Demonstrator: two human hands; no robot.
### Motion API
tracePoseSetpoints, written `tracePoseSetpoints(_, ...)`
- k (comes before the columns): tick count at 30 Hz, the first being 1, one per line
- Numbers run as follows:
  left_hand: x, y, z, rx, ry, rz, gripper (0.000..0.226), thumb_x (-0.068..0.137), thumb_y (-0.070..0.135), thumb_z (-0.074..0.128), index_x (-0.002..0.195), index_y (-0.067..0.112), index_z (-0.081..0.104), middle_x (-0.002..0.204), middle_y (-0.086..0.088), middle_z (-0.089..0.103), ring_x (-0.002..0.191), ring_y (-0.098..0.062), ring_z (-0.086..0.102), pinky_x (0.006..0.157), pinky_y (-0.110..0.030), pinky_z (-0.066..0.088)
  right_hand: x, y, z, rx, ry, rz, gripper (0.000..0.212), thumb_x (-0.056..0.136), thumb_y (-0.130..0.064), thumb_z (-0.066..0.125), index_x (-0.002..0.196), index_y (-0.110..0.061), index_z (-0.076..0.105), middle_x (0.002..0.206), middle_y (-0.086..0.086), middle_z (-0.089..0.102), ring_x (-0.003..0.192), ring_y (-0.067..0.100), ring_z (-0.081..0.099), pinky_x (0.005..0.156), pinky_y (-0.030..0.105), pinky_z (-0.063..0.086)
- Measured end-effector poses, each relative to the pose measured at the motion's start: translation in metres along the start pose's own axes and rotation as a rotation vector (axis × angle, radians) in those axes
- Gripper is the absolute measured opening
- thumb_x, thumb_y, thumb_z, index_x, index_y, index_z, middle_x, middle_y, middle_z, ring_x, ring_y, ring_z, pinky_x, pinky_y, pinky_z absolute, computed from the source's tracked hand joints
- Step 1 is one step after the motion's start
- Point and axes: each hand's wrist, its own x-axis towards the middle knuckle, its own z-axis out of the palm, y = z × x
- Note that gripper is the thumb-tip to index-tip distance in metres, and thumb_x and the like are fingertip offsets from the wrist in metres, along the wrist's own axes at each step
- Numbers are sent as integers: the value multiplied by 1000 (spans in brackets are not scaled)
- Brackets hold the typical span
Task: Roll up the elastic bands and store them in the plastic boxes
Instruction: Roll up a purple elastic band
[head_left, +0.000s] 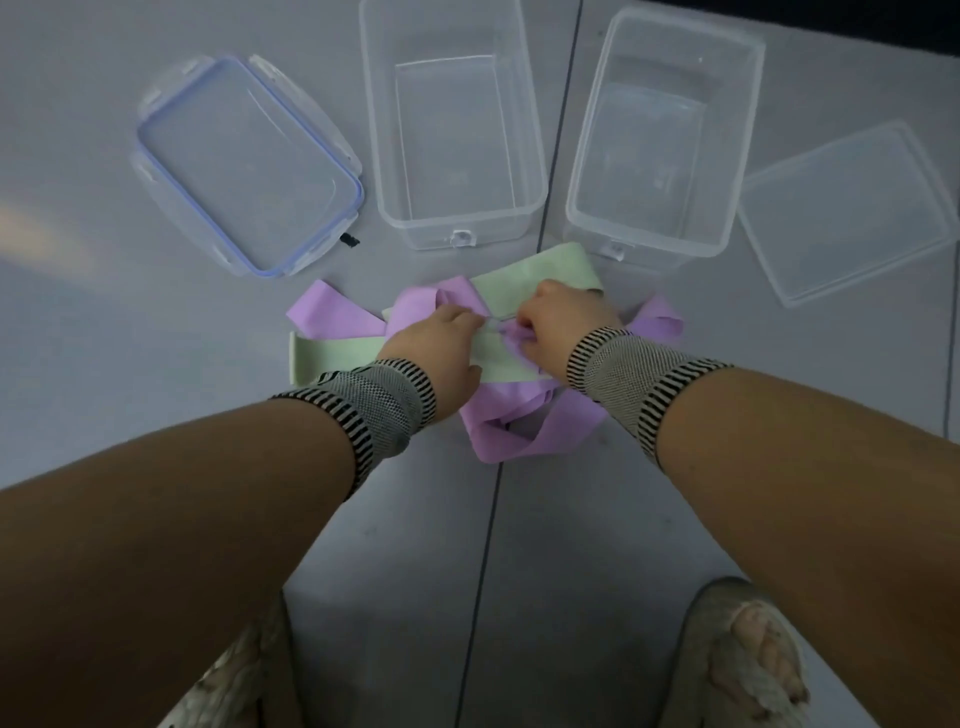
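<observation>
Bands lie tangled on the floor (156, 415) before us — a purple band (524, 431) looped over and under a green band (524, 275). Our left hand (436, 343) and right hand (561, 322) meet at the middle of the heap, fingers curled and pinching purple, we judge to free it before rolling. Beyond, two plastic boxes (457, 218) (649, 234) stand open, their lids (244, 166) (847, 213) set aside at either flank — so a finished roll can drop straight in.
</observation>
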Motion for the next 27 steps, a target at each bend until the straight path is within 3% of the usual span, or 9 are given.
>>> tracePoseSetpoints(3,-4,-6,3,51,-5,56,63,88,30,56,145,20,31,153,3,24,134,-22,36,104,-34,35,-3,8,1,186,132,94,22,93,-29,48,89,-14,64,94,9,60,91,30,58,71,30,39)
tracePoseSetpoints(5,-7,-9,4,55,-29,73,64,89,30,56,146,20,29,155,3,22,137,-20,32,106,-34,33,-6,13,-4,384,223,194,18,91,-29,52,84,-16,63,84,6,61,84,27,57,68,28,37)
tracePoseSetpoints(9,-9,-3,-2,67,-117,66,69,88,29,57,147,17,24,156,1,18,138,-22,32,109,-36,34,-18,15,-28,790,341,292,12,88,-25,61,81,-16,65,76,2,62,78,21,60,81,36,52)
tracePoseSetpoints(12,-13,4,-12,105,-181,58,67,90,30,55,147,12,24,156,-2,16,138,-22,31,110,-36,31,-29,15,-59,1066,380,376,20,86,-16,61,67,-19,57,67,2,57,71,26,61,75,47,57)
tracePoseSetpoints(16,-26,14,-37,90,-160,58,64,92,33,53,147,18,25,158,1,12,141,-20,26,110,-37,32,-52,13,-101,1304,344,402,17,89,-12,59,72,-16,60,75,8,57,65,23,59,67,38,56)
tracePoseSetpoints(19,-40,31,-74,-2,-74,79,55,90,30,56,141,21,38,151,0,31,133,-20,38,108,-33,32,-75,9,-132,1372,292,401,14,90,-15,59,76,-16,60,74,8,58,56,19,57,62,32,50)
tracePoseSetpoints(22,-62,52,-125,-246,39,35,49,87,29,63,133,21,49,135,0,53,116,-17,55,101,-31,41,-100,0,-159,1404,236,395,14,91,-19,59,78,-15,60,69,7,59,54,18,55,56,26,46)
tracePoseSetpoints(27,-110,84,-191,-551,160,-8,50,85,30,67,131,20,51,122,5,58,105,-13,59,94,-30,47,-140,-27,-197,1490,231,351,11,90,-20,61,81,-12,62,59,5,57,48,14,51,50,22,42)
